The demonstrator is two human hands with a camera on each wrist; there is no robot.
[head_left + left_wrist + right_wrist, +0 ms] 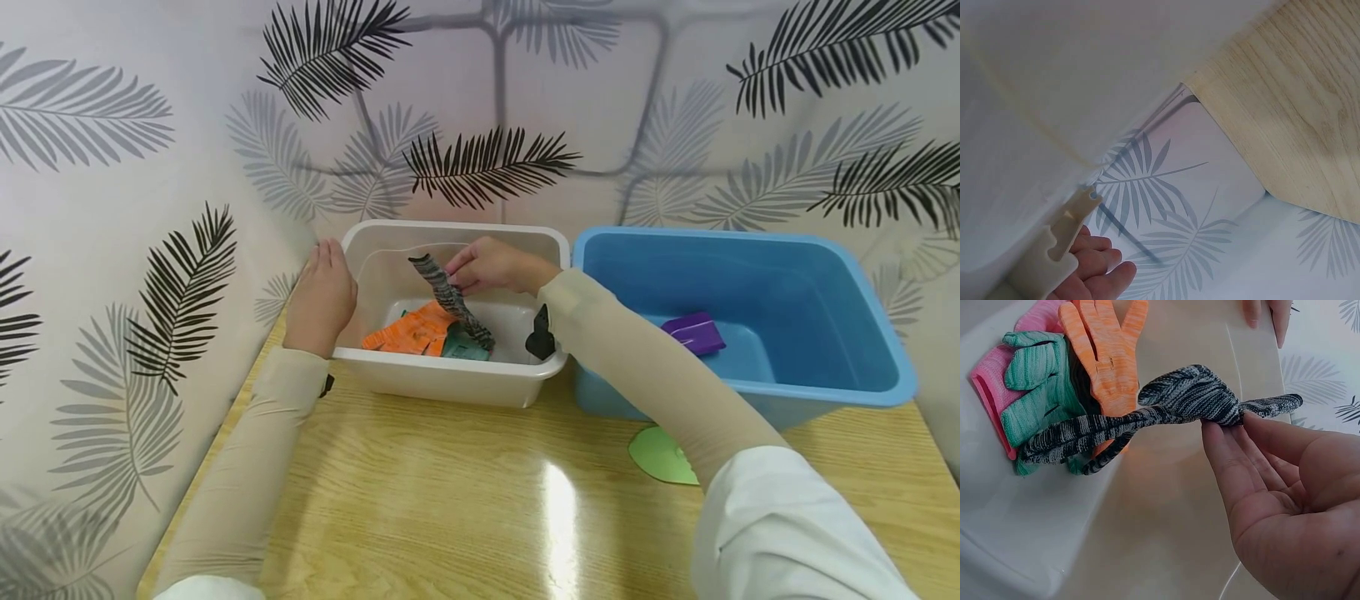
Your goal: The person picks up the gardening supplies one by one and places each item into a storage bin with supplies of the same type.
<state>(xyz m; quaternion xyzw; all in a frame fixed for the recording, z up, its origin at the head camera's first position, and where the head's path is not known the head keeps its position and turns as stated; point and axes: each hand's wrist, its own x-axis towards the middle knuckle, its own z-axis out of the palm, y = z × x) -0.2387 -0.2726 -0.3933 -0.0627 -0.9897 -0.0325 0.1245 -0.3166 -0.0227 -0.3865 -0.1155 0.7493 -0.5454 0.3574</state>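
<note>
My right hand [491, 265] pinches a black-and-white knit glove [1194, 400] between thumb and fingertips, above the floor of the white bin [442, 382]. The glove's fingers dangle toward other gloves lying there: an orange glove [1107, 362], a green glove [1038, 381] and a pink glove [997, 387]. At the bin's left end, my left hand [322, 296] grips the rim. Two of its digits show over that rim at the top of the right wrist view. The left wrist view shows only part of this hand, with its fingers bent.
Against the white bin's right side stands a blue bin [825, 312] holding a purple item [693, 333]. A light green flat piece [662, 456] lies on the wooden table [435, 492] before it, partly under my right sleeve. Leaf-patterned cloth [480, 100] hangs behind and at the left.
</note>
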